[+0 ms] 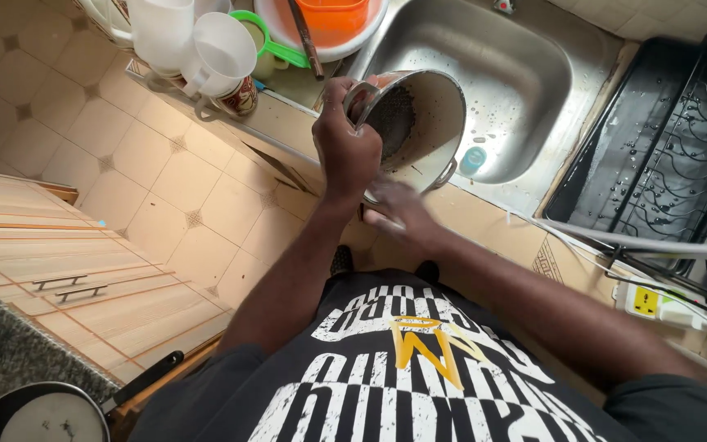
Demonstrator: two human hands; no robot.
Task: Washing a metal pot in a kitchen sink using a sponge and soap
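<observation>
Overhead-seen, left hand [345,151] grips pot [419,123]; right hand [398,213] beneath.

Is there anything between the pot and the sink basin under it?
Nothing visible. The left hand grips the pot by its rim and tilts it over the sink; the right hand, blurred, is at the pot's underside. The basin below holds only water drops and the drain.
</observation>
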